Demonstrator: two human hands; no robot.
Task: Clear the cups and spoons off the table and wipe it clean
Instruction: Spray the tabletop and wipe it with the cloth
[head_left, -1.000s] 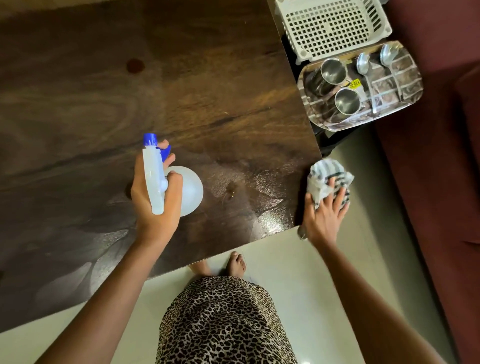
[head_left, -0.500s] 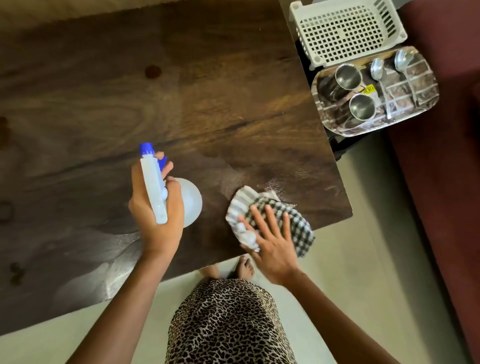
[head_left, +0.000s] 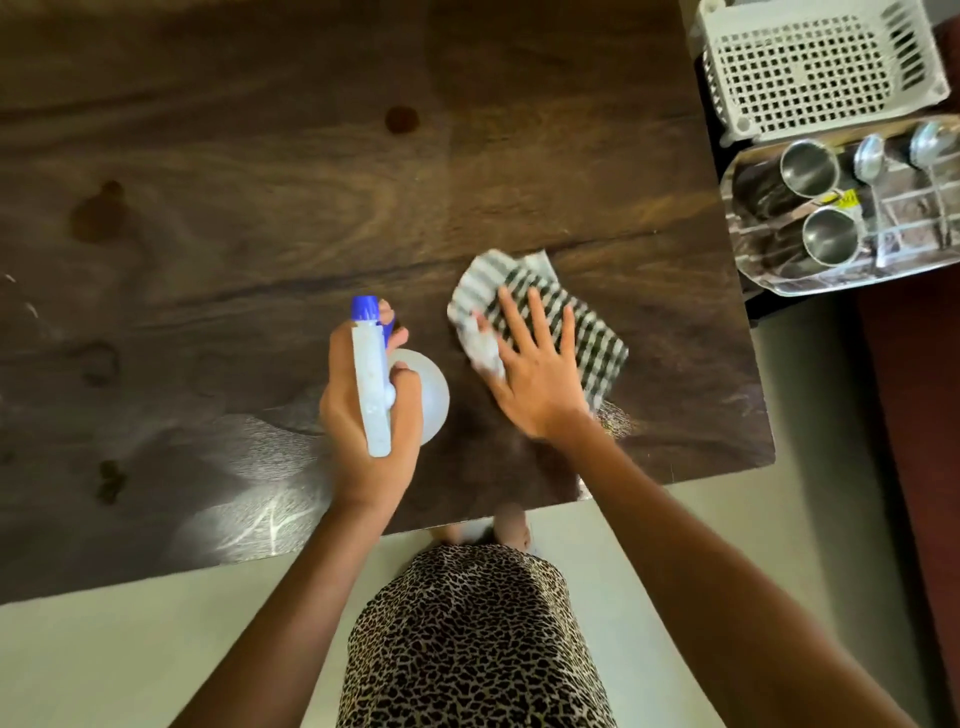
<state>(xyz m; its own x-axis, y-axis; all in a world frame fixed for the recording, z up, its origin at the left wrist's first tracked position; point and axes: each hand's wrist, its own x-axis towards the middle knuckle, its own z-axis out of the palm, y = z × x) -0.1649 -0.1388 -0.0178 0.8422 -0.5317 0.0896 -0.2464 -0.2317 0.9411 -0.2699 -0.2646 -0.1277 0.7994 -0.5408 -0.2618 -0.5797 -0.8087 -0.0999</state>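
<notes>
Since 0.5 s ago the cloth (head_left: 597, 343) and right hand (head_left: 535, 374) have moved up from the near edge, further onto the surface (head_left: 260, 208). They now sit just beside the spray bottle (head_left: 371, 384).

Right hand: flat on the cloth, fingers straight and spread, pressing it to the wood. The cloth is checked and bunched white at its left side.

Left hand (head_left: 363, 441): wrapped round the spray bottle's neck, one finger on the blue trigger, nozzle pointing away from the person. The round pale body shows to the right of the hand.

Two steel cups (head_left: 810, 169) (head_left: 830, 236) are off the surface, on a shiny tray (head_left: 909, 228) past its right end. They look upright, but the wide-angle skew makes that unsure. Two spoons (head_left: 870, 156) (head_left: 930, 143) are on the same tray, right of the cups, bowls toward the far side. A white plastic basket (head_left: 810, 67) is just beyond the tray.

The surface has dark round stains at far centre (head_left: 401, 119) and left (head_left: 96, 213). There is a wet sheen (head_left: 260, 509) by the near edge, left of the left arm.
</notes>
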